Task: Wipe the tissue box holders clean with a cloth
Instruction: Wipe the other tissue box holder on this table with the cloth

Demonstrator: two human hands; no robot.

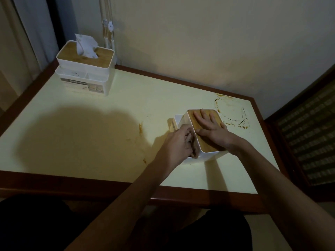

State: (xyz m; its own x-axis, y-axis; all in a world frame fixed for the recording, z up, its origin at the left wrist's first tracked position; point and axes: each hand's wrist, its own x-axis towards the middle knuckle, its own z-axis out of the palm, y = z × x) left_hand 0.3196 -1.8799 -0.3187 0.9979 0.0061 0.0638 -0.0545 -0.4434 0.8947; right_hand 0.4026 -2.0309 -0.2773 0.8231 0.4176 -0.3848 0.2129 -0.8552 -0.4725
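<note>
Hands (208, 131) on one of two holders (204, 153)

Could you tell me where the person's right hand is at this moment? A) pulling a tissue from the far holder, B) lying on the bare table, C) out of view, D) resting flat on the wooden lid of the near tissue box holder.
D: the right hand lies with straight fingers on the wooden lid of the near tissue box holder, while the far holder stands untouched.
</note>
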